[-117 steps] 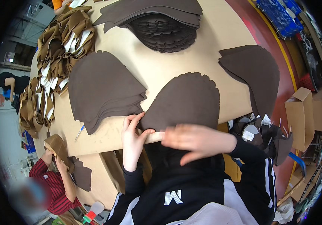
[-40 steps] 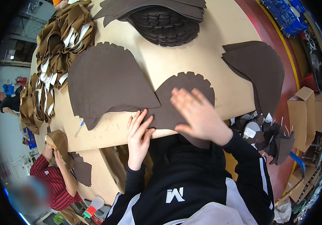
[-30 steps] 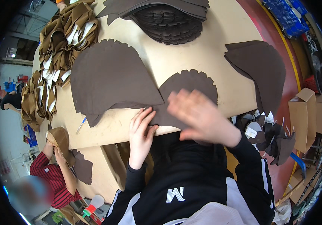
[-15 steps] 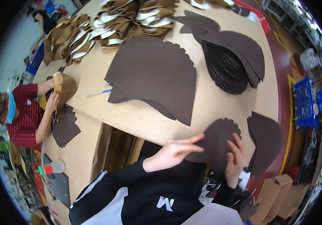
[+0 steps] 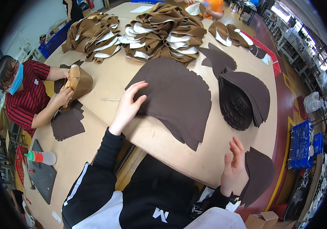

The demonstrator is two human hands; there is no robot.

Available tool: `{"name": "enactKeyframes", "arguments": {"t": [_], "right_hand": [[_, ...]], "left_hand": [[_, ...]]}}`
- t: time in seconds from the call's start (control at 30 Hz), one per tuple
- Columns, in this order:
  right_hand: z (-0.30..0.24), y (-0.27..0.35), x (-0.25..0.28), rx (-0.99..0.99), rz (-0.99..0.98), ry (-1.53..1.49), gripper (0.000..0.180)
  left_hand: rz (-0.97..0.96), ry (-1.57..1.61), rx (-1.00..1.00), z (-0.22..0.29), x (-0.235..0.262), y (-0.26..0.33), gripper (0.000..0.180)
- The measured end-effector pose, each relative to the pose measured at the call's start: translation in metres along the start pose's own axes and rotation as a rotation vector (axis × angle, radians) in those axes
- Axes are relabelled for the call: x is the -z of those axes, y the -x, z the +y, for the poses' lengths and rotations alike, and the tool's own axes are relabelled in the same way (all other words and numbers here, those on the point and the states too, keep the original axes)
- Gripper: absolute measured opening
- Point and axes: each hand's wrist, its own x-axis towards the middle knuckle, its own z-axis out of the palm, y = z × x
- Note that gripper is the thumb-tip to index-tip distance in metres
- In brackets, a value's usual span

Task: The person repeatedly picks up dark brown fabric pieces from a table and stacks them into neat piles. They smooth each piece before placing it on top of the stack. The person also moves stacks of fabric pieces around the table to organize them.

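Observation:
My left hand lies flat with spread fingers on the left edge of a big stack of dark brown cut pieces on the tan table. My right hand is at the table's near right edge, fingers stretched upward. It holds a smaller dark brown piece that hangs past the edge. My black sleeves come in from the bottom of the picture.
A second dark stack lies to the right. Heaps of brown and white pieces cover the far side. A co-worker in a red striped shirt handles a tan piece on the left. Further off are a red-capped bottle and blue crates.
My view swung left and up over the table. My left hand moved from the scalloped piece to the big stack. My right hand carried the smaller piece to the table's right edge.

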Motion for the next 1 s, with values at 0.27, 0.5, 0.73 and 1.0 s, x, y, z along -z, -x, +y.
{"name": "enactKeyframes", "arguments": {"t": [0.27,0.5,0.73,1.0], "right_hand": [[0.1,-0.087,-0.096,-0.2,-0.253,0.23,0.07],[0.068,-0.063,-0.163,0.036,-0.234,0.265,0.092],[0.06,-0.076,-0.138,-0.181,-0.227,0.15,0.09],[0.009,-0.074,-0.08,-0.14,-0.213,-0.582,0.102]], "left_hand": [[0.027,-0.211,0.098,-0.075,-0.036,-0.045,0.059],[-0.027,0.096,0.429,-0.063,-0.025,-0.07,0.093],[-0.15,-0.004,0.214,-0.039,-0.032,-0.03,0.099],[-0.003,0.581,-0.018,0.019,-0.029,0.049,0.076]]}}
